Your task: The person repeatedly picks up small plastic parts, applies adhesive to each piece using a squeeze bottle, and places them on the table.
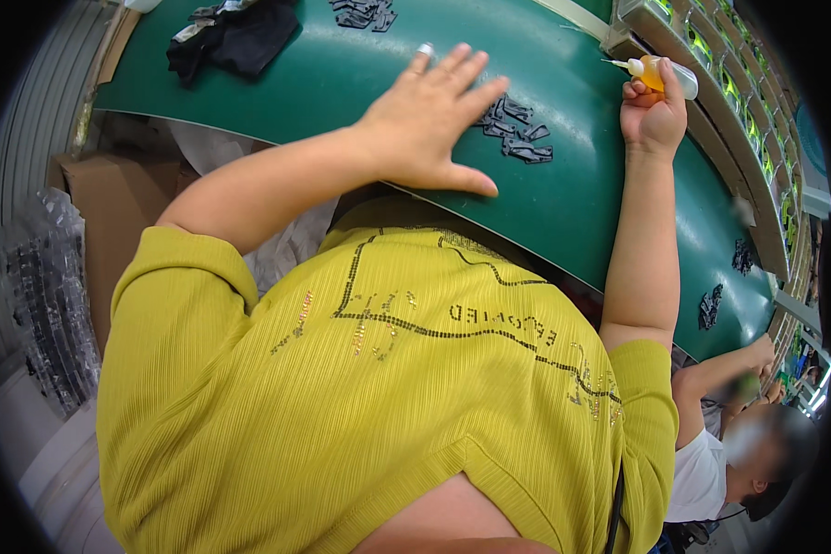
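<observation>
My left hand [434, 120] is spread over the green tabletop [342, 60], fingers apart and holding nothing. One of its fingertips has a white wrapping [425, 50]. Just right of that hand lies a loose pile of small black parts [517, 134], partly hidden by the fingers. Farther right, my right hand [654, 115] is closed around a small squeeze bottle [667, 76] of orange-yellow liquid. The bottle is tilted on its side, and its thin nozzle points left over the table.
Another cluster of black parts [364, 13] lies at the far edge, near a dark cloth bundle [235, 39]. Along the right runs a rack [748, 111] with bright green pieces. More black parts [710, 307] lie near a co-worker [711, 471] at lower right. A cardboard box [120, 203] stands left.
</observation>
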